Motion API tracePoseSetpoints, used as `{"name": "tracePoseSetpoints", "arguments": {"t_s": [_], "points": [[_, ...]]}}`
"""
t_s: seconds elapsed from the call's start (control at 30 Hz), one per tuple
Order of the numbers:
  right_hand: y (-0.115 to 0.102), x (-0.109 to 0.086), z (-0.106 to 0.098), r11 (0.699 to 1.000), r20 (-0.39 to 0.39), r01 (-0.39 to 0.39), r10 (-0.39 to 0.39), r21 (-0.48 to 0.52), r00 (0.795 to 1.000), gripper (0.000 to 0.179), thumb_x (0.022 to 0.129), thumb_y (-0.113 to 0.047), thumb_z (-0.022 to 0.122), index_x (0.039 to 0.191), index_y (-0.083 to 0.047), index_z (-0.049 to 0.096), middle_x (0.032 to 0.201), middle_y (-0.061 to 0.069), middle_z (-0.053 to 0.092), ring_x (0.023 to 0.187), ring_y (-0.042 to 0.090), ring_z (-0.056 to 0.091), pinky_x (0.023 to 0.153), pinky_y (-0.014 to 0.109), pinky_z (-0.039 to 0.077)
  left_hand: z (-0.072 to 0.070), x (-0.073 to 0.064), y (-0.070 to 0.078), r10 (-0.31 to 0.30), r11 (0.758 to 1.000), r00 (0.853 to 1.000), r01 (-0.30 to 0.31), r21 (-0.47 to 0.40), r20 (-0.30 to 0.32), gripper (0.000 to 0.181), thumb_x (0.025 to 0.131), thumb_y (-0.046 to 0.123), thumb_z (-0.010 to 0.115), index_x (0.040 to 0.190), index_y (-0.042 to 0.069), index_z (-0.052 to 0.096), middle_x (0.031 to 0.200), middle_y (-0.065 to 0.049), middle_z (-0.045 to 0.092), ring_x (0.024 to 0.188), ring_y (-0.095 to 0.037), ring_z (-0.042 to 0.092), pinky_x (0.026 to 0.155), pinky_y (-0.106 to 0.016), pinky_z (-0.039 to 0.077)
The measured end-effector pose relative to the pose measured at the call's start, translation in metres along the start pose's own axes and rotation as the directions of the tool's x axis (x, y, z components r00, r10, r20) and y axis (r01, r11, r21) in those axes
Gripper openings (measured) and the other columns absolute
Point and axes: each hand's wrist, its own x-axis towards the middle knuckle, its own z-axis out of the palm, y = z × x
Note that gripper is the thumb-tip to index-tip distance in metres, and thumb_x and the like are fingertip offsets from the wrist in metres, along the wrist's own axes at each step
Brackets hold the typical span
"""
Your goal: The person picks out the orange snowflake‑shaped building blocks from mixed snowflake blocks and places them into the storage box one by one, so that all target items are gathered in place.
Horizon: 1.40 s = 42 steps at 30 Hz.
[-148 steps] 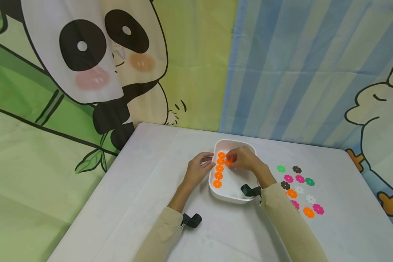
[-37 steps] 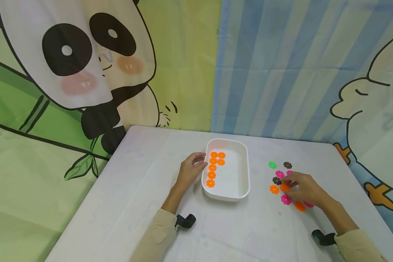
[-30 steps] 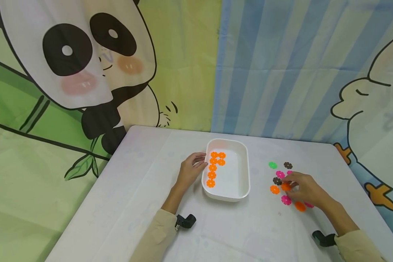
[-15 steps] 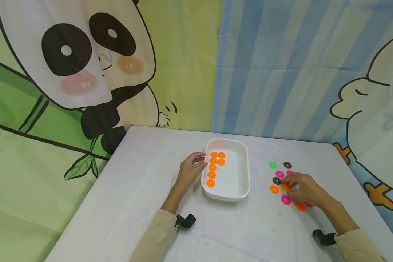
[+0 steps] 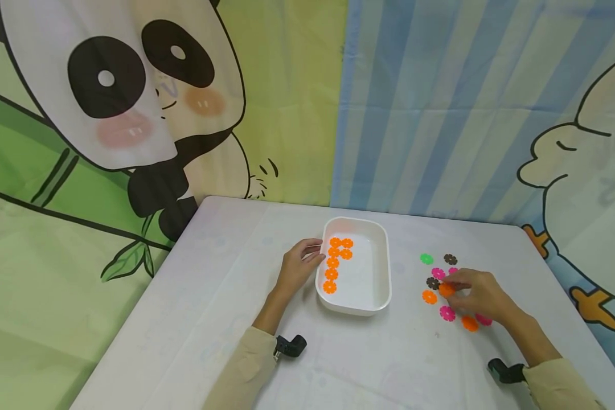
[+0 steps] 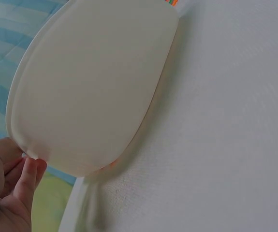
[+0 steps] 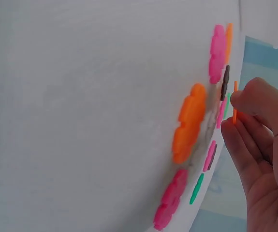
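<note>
My right hand (image 5: 479, 293) pinches an orange flower-shaped plastic disc (image 7: 235, 102) on edge between thumb and fingers, over the loose discs right of the tray. In the right wrist view another orange disc (image 7: 189, 124) and a pink disc (image 7: 170, 199) lie on the table, nearer the camera. The white tray (image 5: 364, 311) stands at the table's middle. Against its left side rest the fingertips of my left hand (image 5: 298, 266), also seen at the rim in the left wrist view. Inside, several orange discs (image 5: 332, 262) form a column, with two more beside its top.
Several loose discs lie right of the tray, among them a green disc (image 5: 426, 259), a brown disc (image 5: 450, 259) and an orange disc (image 5: 429, 296). My right hand covers part of the group. A printed curtain (image 5: 287, 102) hangs behind the white table (image 5: 246, 228).
Since the oldest frame, my right hand has left the tray, where its orange disc now lies, and moved right to the loose discs. Over the last second both hands have barely moved.
</note>
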Motion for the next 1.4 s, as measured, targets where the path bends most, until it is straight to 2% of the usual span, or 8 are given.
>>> {"name": "tracePoseSetpoints", "arguments": {"t_s": [0.17, 0.23, 0.3, 0.5, 0.77, 0.9, 1.07, 1.4], "points": [[-0.005, 0.010, -0.002, 0.996, -0.100, 0.083, -0.081, 0.015, 0.992, 0.039, 0.070, -0.004, 0.087, 0.106, -0.008, 0.073, 0.097, 0.002, 0.070, 0.083, 0.020, 0.070, 0.069, 0.030, 0.061, -0.001, 0.000, -0.001, -0.009, 1.000, 1.000, 0.009, 0.003, -0.010, 0.034, 0.088, 0.004, 0.072, 0.120, 0.005, 0.063, 0.120, -0.008, 0.064, 0.111, -0.018, 0.063, 0.091, -0.022, 0.052], [-0.012, 0.016, -0.004, 0.994, -0.126, 0.107, -0.103, 0.026, 0.987, 0.039, 0.071, -0.003, 0.085, 0.107, -0.007, 0.073, 0.097, 0.002, 0.071, 0.083, 0.018, 0.070, 0.071, 0.029, 0.061, -0.001, 0.000, -0.001, -0.007, 1.000, 1.000, 0.007, 0.002, -0.012, 0.034, 0.088, 0.004, 0.072, 0.121, 0.005, 0.063, 0.121, -0.009, 0.063, 0.111, -0.019, 0.063, 0.092, -0.023, 0.052], [-0.019, 0.023, -0.005, 0.990, -0.139, 0.135, -0.128, 0.048, 0.982, 0.038, 0.071, -0.002, 0.085, 0.107, -0.007, 0.073, 0.098, 0.001, 0.070, 0.084, 0.018, 0.070, 0.073, 0.032, 0.060, -0.001, 0.000, -0.001, -0.003, 1.000, 1.000, 0.003, -0.003, -0.013, 0.034, 0.087, 0.003, 0.072, 0.120, 0.004, 0.062, 0.121, -0.009, 0.063, 0.111, -0.019, 0.063, 0.092, -0.024, 0.052], [-0.044, 0.047, -0.002, 0.978, -0.149, 0.149, -0.128, 0.145, 0.981, 0.035, 0.076, -0.005, 0.083, 0.109, -0.008, 0.072, 0.102, 0.000, 0.070, 0.090, 0.018, 0.069, 0.075, 0.040, 0.060, -0.001, -0.001, -0.001, -0.012, 1.000, 1.000, 0.013, 0.027, -0.008, 0.035, 0.088, 0.008, 0.072, 0.121, 0.006, 0.062, 0.121, -0.007, 0.063, 0.112, -0.019, 0.062, 0.093, -0.024, 0.052], [-0.080, 0.081, 0.012, 0.940, -0.189, 0.214, -0.168, 0.264, 0.968, 0.032, 0.076, -0.003, 0.082, 0.107, -0.004, 0.073, 0.102, 0.006, 0.070, 0.090, 0.021, 0.070, 0.078, 0.040, 0.059, -0.001, 0.001, 0.000, -0.013, 0.999, 1.000, 0.013, -0.029, 0.000, 0.034, 0.088, 0.004, 0.072, 0.120, 0.005, 0.062, 0.122, -0.011, 0.063, 0.112, -0.021, 0.062, 0.093, -0.022, 0.052], [-0.100, 0.094, 0.020, 0.937, -0.192, 0.198, -0.146, 0.287, 0.970, 0.034, 0.076, -0.005, 0.083, 0.109, -0.004, 0.073, 0.103, 0.003, 0.071, 0.092, 0.020, 0.070, 0.080, 0.039, 0.059, -0.001, 0.001, 0.000, -0.007, 0.999, 1.000, 0.007, -0.040, 0.005, 0.034, 0.088, 0.004, 0.072, 0.120, 0.004, 0.062, 0.123, -0.014, 0.062, 0.113, -0.025, 0.062, 0.093, -0.022, 0.051], [-0.118, 0.106, 0.035, 0.927, -0.176, 0.187, -0.134, 0.326, 0.975, 0.034, 0.077, -0.006, 0.082, 0.109, -0.003, 0.073, 0.101, 0.003, 0.070, 0.091, 0.019, 0.069, 0.081, 0.040, 0.059, 0.000, 0.000, 0.001, 0.003, 1.000, 1.000, -0.003, -0.008, 0.007, 0.034, 0.088, 0.006, 0.072, 0.121, 0.003, 0.062, 0.123, -0.013, 0.063, 0.113, -0.023, 0.062, 0.094, -0.023, 0.051], [-0.141, 0.124, 0.064, 0.913, -0.139, 0.199, -0.158, 0.357, 0.978, 0.029, 0.075, -0.003, 0.082, 0.103, -0.001, 0.074, 0.095, 0.005, 0.070, 0.086, 0.019, 0.070, 0.078, 0.039, 0.060, 0.000, 0.000, -0.001, 0.009, 1.000, 1.000, -0.009, -0.016, 0.003, 0.035, 0.088, 0.004, 0.072, 0.121, 0.001, 0.062, 0.122, -0.013, 0.063, 0.112, -0.022, 0.062, 0.093, -0.022, 0.052]]}}
